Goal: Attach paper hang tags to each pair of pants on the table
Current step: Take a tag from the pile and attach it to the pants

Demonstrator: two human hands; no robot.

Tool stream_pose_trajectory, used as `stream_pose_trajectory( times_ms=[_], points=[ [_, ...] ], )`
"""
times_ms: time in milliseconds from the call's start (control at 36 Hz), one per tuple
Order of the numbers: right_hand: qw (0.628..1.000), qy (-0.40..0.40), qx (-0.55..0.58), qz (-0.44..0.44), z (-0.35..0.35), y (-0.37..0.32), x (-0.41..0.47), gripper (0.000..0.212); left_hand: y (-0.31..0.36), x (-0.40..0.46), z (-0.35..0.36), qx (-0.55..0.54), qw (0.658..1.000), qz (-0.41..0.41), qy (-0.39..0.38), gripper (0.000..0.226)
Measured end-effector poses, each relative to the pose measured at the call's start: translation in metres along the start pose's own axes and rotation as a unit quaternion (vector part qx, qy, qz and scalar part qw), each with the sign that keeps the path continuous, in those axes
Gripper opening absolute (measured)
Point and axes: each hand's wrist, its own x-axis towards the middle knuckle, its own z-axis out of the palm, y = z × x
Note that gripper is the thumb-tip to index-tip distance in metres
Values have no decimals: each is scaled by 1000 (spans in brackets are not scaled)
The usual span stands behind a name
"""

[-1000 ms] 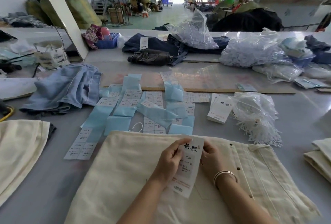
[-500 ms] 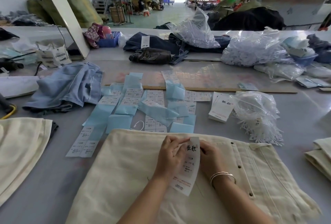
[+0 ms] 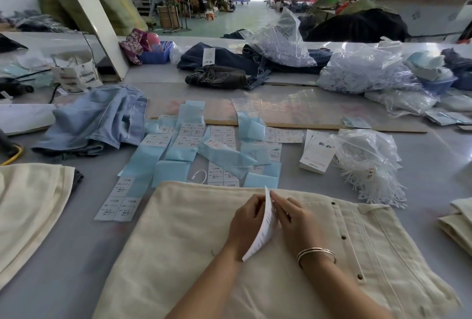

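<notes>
Head camera looks forward and down, close over the table (image 3: pixel 421 155)

cream pants (image 3: pixel 178 242), white hang tag (image 3: pixel 264 226), pale blue sticker sheets (image 3: pixel 171 155), grey table (image 3: pixel 63 255)

The hang tag (image 3: pixel 263 226) stands edge-on between the hands (image 3: pixel 270 219), its print unreadable. The cream pants (image 3: pixel 178 242) run off the bottom edge. Small print on the size stickers (image 3: pixel 120 204) is too fine to read.
</notes>
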Motion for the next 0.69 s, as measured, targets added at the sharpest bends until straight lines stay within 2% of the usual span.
stream_pose_trajectory(
  times_ms=[417, 472, 583, 694],
  points=[
    [1000, -24, -15, -13, 6, 6, 4, 38, 4, 8, -4, -55, 997, -58, 22, 18],
    [999, -31, 23, 6, 4, 6, 4, 36, 5, 6, -3, -78, 994, -67, 41, 18],
    [971, -23, 206, 115, -5, 4, 6, 38, 4, 12, -6, -80, 992, -73, 68, 16],
    [959, -63, 244, 127, -22, 7, 2, 35, 12, 15, -11, -49, 994, -80, 48, 20]
  ],
)
